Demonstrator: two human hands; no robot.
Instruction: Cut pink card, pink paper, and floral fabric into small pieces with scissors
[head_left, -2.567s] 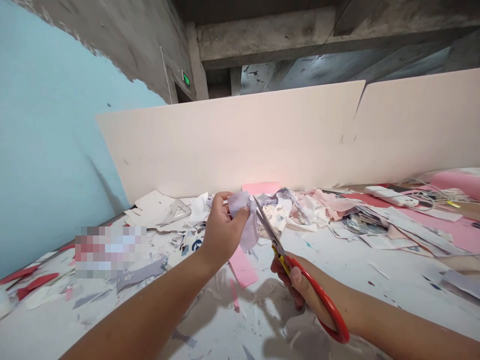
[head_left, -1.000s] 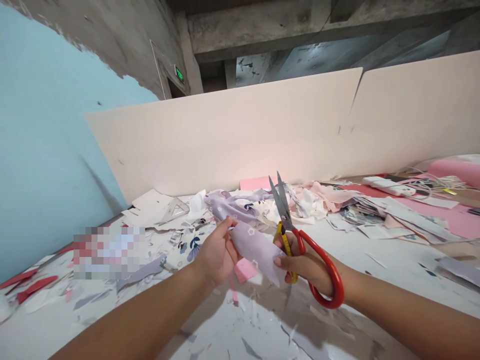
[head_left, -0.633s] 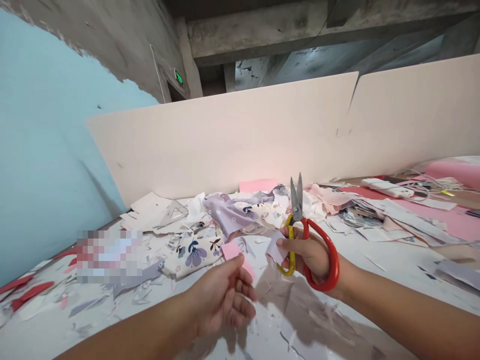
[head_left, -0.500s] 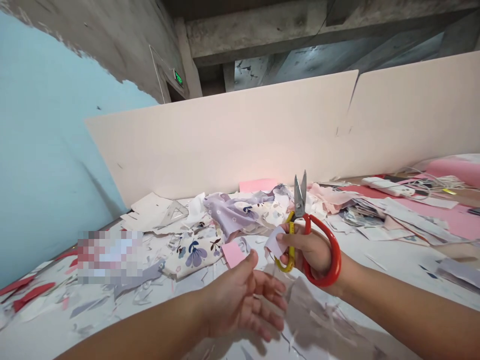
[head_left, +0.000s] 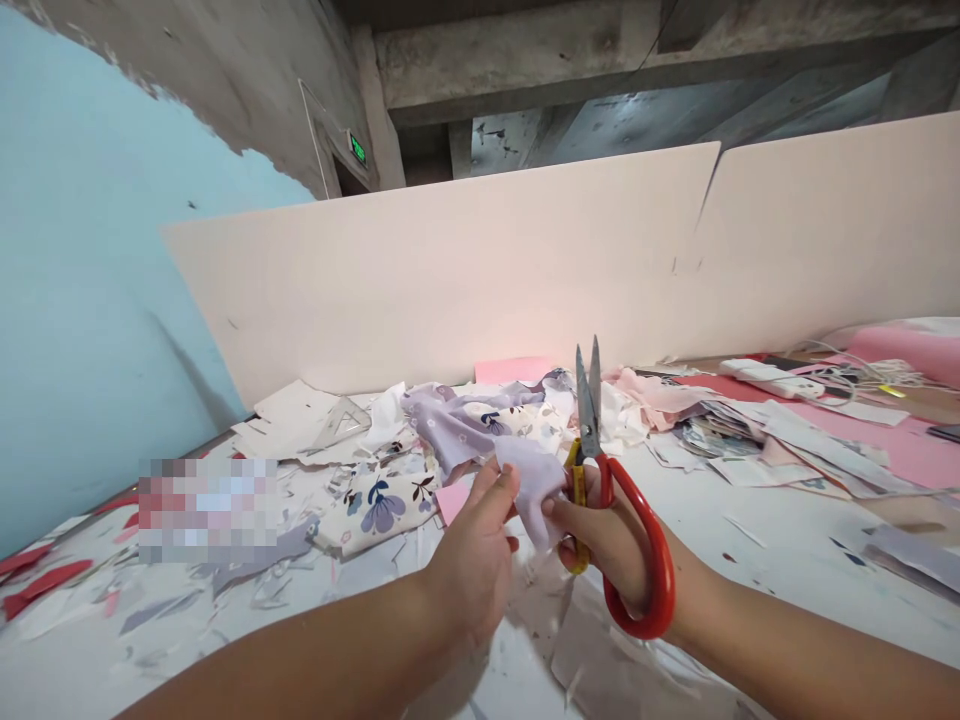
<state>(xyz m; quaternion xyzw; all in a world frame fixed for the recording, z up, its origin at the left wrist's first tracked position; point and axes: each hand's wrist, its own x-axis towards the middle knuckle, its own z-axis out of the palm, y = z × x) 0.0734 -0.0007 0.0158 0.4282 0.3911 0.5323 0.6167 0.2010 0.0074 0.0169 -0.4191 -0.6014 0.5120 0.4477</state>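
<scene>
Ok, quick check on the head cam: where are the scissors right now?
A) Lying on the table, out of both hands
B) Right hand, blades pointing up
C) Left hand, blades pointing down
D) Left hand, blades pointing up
B. The right hand grips the red-and-yellow-handled scissors with the blades upward, while the left hand pinches a lilac fabric scrap against it.

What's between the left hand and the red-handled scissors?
A scrap of lilac fabric, seen in the head view: the left hand pinches one side, and the right hand, holding the scissors, pinches the other.
</scene>
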